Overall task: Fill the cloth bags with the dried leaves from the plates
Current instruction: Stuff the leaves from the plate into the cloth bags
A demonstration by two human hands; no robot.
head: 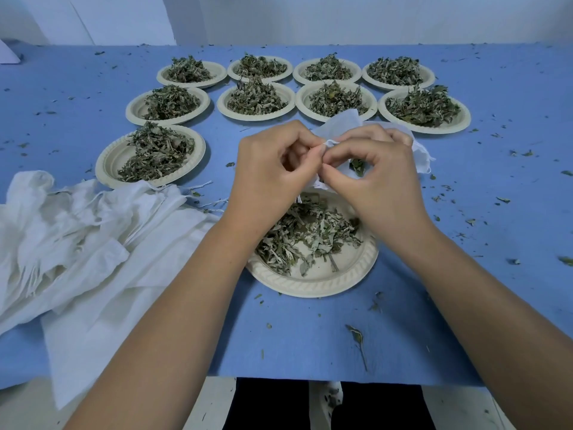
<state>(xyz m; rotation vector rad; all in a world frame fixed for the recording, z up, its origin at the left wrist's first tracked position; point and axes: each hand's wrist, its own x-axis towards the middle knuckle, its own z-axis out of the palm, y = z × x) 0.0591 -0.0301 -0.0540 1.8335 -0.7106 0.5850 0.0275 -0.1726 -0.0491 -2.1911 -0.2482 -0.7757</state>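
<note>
I watched the left hand (273, 164) and right hand (376, 170), fingers curled, pinch the mouth of a white cloth bag (344, 123) held over the near plate (313, 284) of dried leaves (305, 234) on the blue table (310, 339).

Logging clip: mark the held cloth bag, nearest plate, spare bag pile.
held cloth bag (344, 124), head view, upper fabric
nearest plate (319, 285), head view, front rim
spare bag pile (77, 243), head view, middle folds

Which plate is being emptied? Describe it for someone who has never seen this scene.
On the blue table, heaped plates stand in rows at the back. The near plate lies alone in front, under the left hand and right hand pinching a cloth bag; only its dried leaves lie thin and scattered.
</note>
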